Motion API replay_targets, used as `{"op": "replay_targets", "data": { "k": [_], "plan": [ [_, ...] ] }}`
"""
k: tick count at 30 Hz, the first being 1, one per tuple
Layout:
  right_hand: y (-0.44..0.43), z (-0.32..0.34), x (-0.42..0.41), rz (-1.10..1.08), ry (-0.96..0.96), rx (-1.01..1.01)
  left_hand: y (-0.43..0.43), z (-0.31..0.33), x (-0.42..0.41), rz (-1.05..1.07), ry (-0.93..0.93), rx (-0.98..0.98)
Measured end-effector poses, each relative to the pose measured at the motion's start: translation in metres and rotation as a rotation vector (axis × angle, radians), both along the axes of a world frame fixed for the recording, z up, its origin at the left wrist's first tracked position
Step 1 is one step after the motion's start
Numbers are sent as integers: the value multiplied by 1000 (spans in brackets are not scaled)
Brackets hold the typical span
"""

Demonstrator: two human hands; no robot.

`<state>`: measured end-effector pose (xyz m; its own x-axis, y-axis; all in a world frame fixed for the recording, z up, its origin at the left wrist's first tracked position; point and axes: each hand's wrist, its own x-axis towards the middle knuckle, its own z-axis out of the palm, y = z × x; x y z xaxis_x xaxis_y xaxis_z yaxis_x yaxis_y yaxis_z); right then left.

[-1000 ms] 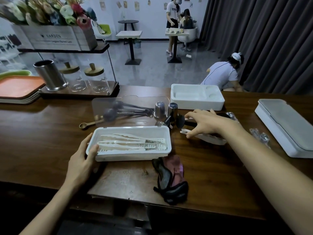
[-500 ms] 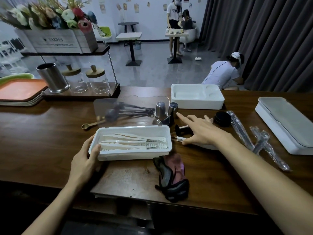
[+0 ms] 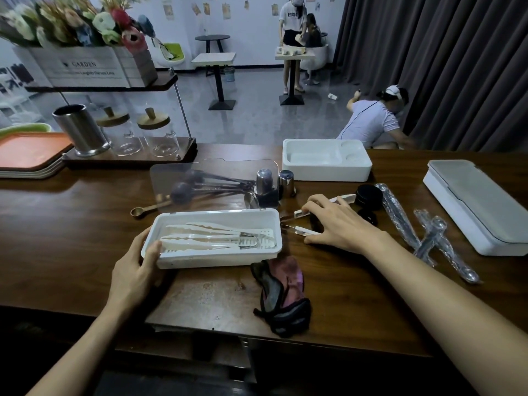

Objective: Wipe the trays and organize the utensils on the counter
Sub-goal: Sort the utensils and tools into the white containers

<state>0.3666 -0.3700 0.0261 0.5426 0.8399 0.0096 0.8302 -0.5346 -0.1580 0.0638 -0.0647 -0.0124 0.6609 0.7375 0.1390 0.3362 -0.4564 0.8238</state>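
Left grip (image 3: 134,270): clamped on the left end of the white tray (image 3: 217,260), thumb over the rim, fingers under the edge.
White tray: flat on the surface (image 3: 71,224), reaching from my left grip toward my right grip.
Tongs (image 3: 205,238): white, lying lengthwise inside the tray, just right of my left thumb.
Clear lid (image 3: 214,172): standing behind the tray, beyond my left grip, with dark spoons (image 3: 205,185) seen through it.
Cloth (image 3: 281,298): dark and pink, crumpled on the surface between my 2 grips, nearer me than the tray's right corner.
Right grip (image 3: 340,224): arched and clamped across 2 white-handled utensils (image 3: 307,231), fingertips on the far one, thumb against the near one.
White-handled utensils: on the surface just right of the tray, partly hidden under my right grip.
Black round lids (image 3: 368,195): just beyond my right grip.
Wrapped spoons (image 3: 434,238): right of my right grip, in clear plastic.
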Motion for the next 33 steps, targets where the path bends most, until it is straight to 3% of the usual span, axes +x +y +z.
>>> {"op": "replay_targets", "data": {
  "k": [7,19,26,29,33],
  "plan": [
    [-5,7,19,-83,142,-188,-1,2,1,-1,11,11],
    [3,48,12,-74,12,-71,-3,3,-1,7,-14,-4],
    [1,77,4,-223,-21,-106,-3,3,-2,-20,-12,-9],
    [10,97,-19,-238,78,3,2,0,-2,-38,-9,1],
    [53,107,-73,-69,142,63,11,-6,-4,-71,-4,-6]
  ]
}}
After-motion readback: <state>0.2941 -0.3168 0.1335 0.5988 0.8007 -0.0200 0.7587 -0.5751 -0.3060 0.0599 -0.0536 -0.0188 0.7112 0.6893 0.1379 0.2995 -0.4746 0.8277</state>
